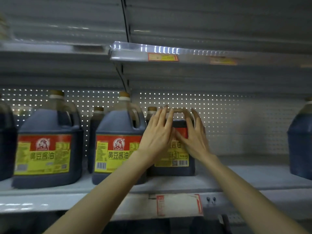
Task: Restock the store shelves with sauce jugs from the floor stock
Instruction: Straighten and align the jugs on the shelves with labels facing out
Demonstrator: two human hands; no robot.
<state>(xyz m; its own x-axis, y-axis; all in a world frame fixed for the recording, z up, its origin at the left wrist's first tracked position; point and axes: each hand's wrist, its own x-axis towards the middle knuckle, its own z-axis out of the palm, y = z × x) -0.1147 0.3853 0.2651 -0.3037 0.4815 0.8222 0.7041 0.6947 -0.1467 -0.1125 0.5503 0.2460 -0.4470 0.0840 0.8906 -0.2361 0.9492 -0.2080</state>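
A dark sauce jug (180, 168) with a red and yellow label stands upright on the grey shelf (244, 178), set back from the front edge. Both my hands lie flat against its front. My left hand (157, 134) presses its left side with straight fingers reaching up to the handle. My right hand (194, 134) presses its right side, fingers spread and straight. Neither hand curls round the jug. Two matching jugs (48, 146) (116, 146) stand to the left at the shelf front, with more jugs behind them.
Another jug (302, 142) stands at the far right of the shelf, and one is cut off at the far left (5, 142). A price tag (179, 206) hangs on the shelf's front rail. The upper shelf (168, 54) overhangs closely above. Perforated back panel behind.
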